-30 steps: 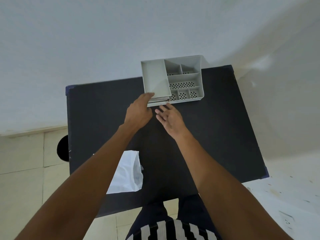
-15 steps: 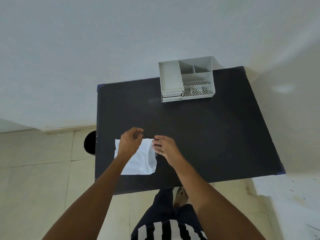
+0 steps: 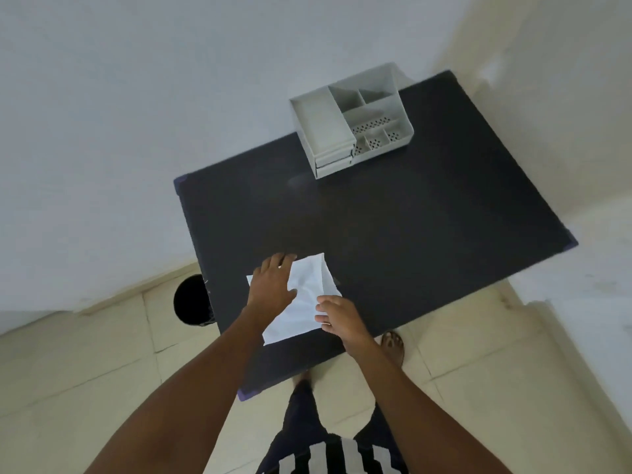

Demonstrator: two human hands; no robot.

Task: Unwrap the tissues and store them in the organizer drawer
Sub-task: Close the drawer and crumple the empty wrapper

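Note:
A white wrapped tissue pack lies on the black table near its front left edge. My left hand lies flat over the pack's left half with the fingers spread. My right hand is at the pack's near right edge, its fingertips curled onto the wrapper. The grey organizer stands at the table's far edge against the wall, well beyond both hands. Its small stacked drawers face me on its left side, under a shallow tray.
A round black bin stands on the tiled floor just left of the table. White walls close in behind and to the right. My sandalled foot is beside the table's front edge.
Both hands left the organizer's drawer and came back to the tissue pack. My left hand now lies spread on it and my right hand holds its edge. The view has shifted.

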